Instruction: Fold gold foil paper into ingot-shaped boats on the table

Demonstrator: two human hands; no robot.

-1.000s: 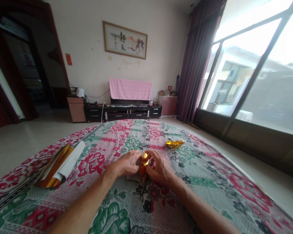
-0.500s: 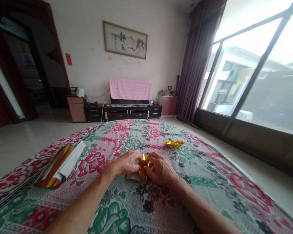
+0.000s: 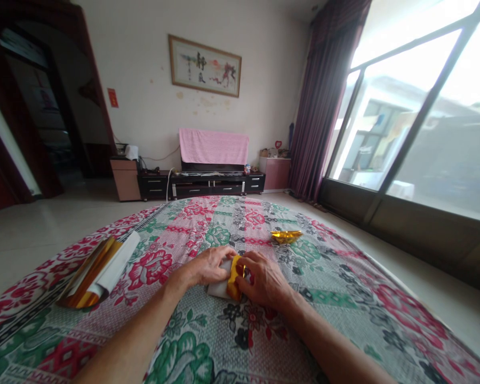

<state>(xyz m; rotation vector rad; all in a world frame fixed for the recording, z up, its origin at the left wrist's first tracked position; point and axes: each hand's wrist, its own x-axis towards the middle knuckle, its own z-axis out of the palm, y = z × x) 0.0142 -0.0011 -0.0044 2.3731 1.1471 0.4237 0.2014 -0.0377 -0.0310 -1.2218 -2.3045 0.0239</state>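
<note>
Between my hands, a sheet of gold foil paper with a pale back lies on the flowered cloth, its gold right part folded over. My left hand rests on the pale left side, fingers bent, the thumb near the fold. My right hand grips the gold part at the right edge, with thumb and fingers curled on it. Some fingertips are hidden behind the knuckles. Beyond my right hand sits a folded gold paper ingot, apart from both hands.
At the left lies a curled stack of gold and white paper sheets. A flowered cloth covers the round table. Past it stand a low black cabinet and a screen under a pink towel. Windows are on the right.
The gold flap stood up between my hands and now lies flatter, rounded over the fold. More of the pale side shows. Both hands have barely moved.
</note>
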